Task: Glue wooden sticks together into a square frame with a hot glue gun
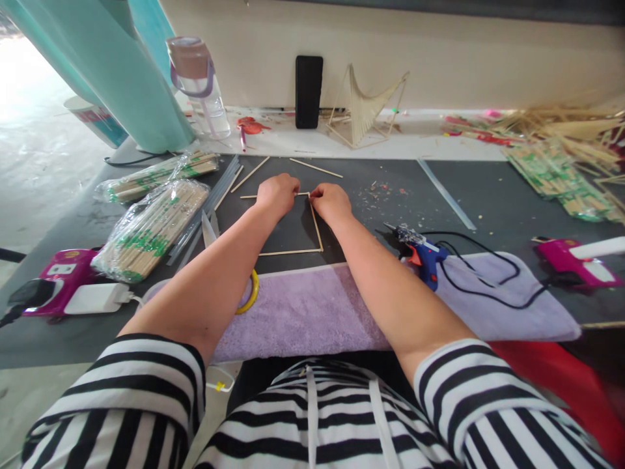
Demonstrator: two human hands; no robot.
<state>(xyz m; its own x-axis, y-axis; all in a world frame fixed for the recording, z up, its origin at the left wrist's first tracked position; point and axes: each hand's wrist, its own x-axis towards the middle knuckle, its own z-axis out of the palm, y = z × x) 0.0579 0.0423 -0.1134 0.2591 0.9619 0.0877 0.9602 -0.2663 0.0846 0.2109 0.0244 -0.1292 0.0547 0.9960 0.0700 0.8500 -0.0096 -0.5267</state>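
Observation:
Thin wooden sticks lie on the dark tabletop as part of a square. My left hand (277,195) is closed, fingertips pinched on the far wooden stick (248,197). At the far right corner, my right hand (333,203) is closed, its fingertips pinching the end of the right-side wooden stick (316,225). A near wooden stick (290,253) meets that side at the near right corner. The left end of the near stick is hidden behind my left forearm. Two loose sticks, a slanted one (250,174) and another (316,167), lie beyond my hands.
Scissors (254,293) lie partly under my left forearm. A blue glue gun (427,260) rests on a purple towel (303,312). Bagged sticks (151,228), a bottle (202,98), a phone (308,91), a stick-built model (364,111) and power strips (63,277) surround the work.

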